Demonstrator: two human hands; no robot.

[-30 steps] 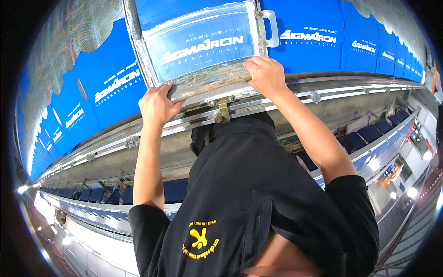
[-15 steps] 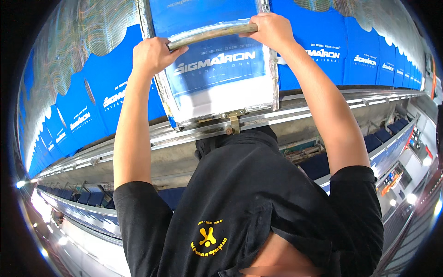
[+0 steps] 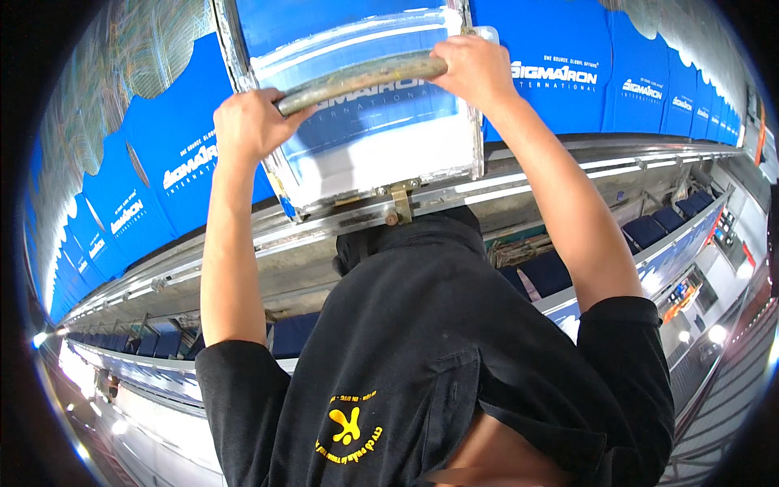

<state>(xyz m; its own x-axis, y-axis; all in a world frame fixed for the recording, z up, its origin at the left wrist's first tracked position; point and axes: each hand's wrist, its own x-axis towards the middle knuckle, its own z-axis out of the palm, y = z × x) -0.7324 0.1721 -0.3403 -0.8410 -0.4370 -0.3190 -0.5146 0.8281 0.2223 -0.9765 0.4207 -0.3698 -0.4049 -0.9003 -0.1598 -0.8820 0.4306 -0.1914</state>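
My left hand (image 3: 250, 123) is closed around the left end of a long, worn squeegee (image 3: 361, 83), thumb along its near side. My right hand (image 3: 477, 71) grips its right end, a little farther from me. The squeegee lies across the inside of a screen-printing frame (image 3: 477, 144), slightly slanted. Behind it, pale streaks and blue show on the mesh; on the near side a white band (image 3: 389, 154) lies along the frame's bottom. White lettering on blue is partly seen through the mesh. The squeegee's lower edge is hidden.
Blue fabric panels (image 3: 560, 105) with white print run in a row to both sides. A metal rail (image 3: 552, 180) borders the table before me; a bracket (image 3: 400, 203) joins the frame's near edge to it. Dark blue folded pieces (image 3: 645, 231) lie on a shelf below.
Both hands have drawn the squeegee toward me within the frame, leaving pale streaks behind it. The whole view has shifted slightly.
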